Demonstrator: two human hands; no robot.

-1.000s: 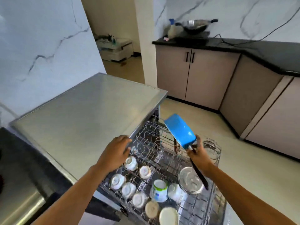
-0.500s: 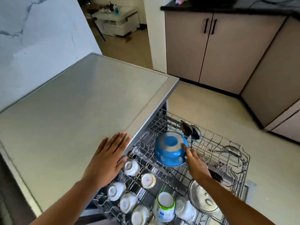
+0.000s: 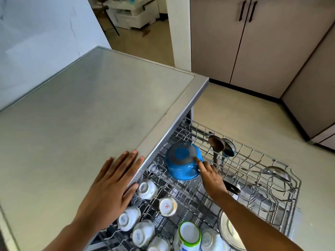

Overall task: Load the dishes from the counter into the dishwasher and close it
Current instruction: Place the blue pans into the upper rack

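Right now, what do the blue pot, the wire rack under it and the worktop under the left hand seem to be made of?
Blue pot: likely enamelled or coated metal; glossy blue wall with highlights, dull grey ring on its upturned base. Wire rack: thin metal rods, probably coated; grey, slightly shiny grid. Worktop: looks like brushed stainless steel; matte grey sheen, folded metallic edge.
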